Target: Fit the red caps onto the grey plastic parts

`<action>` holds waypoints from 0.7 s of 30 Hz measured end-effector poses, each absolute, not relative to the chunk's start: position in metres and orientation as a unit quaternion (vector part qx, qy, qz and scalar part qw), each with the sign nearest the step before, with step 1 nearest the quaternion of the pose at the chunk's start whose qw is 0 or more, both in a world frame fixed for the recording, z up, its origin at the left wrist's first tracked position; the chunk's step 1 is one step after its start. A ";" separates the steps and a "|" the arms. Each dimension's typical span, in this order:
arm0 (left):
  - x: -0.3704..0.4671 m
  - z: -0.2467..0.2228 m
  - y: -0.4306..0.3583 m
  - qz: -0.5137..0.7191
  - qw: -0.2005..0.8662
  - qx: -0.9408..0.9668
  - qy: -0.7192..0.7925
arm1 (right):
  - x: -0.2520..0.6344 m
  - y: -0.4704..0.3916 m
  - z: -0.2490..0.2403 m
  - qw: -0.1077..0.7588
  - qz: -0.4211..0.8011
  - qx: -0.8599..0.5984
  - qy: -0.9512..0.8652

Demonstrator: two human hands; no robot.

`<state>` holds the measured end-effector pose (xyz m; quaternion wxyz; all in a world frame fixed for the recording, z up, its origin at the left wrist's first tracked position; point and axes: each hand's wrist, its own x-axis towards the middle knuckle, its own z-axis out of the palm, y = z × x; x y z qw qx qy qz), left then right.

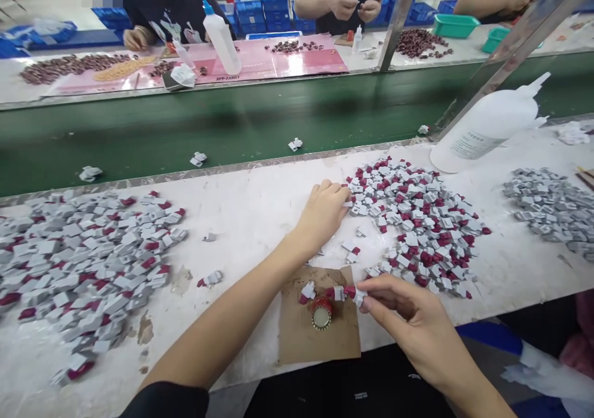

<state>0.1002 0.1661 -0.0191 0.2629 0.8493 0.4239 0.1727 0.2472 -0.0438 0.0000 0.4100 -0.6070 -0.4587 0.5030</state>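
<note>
My left hand [323, 212] reaches to the left edge of a pile of small grey and maroon plastic parts [431, 226]; its fingers curl down there and what they touch is hidden. Between the thumb and fingers of my right hand [403, 313] is a grey and maroon part [360, 296], held over the right edge of a brown cardboard piece [320, 347]. On the cardboard, a bottle cap [322, 316] lies with its open side up, and another grey and maroon part [308, 291] is beside it.
A larger pile of grey and maroon parts [93, 251] covers the left. At right are a white bottle [482, 130] and a pile of grey pieces [552, 204]. Beyond the green belt [223, 124], people work at another table with a squeeze bottle [223, 40].
</note>
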 end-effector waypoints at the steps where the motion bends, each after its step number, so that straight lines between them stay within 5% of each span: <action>1: 0.098 -0.018 0.165 0.176 0.271 0.844 0.428 | 0.247 -0.045 0.001 0.408 0.503 -0.606 -0.462; 9: 0.037 0.008 0.129 0.239 0.449 0.728 0.459 | 0.241 -0.050 0.007 0.412 0.437 -0.600 -0.529; 21: -0.030 0.008 0.066 0.293 0.341 0.686 0.571 | 0.233 -0.057 0.007 0.397 0.371 -0.556 -0.629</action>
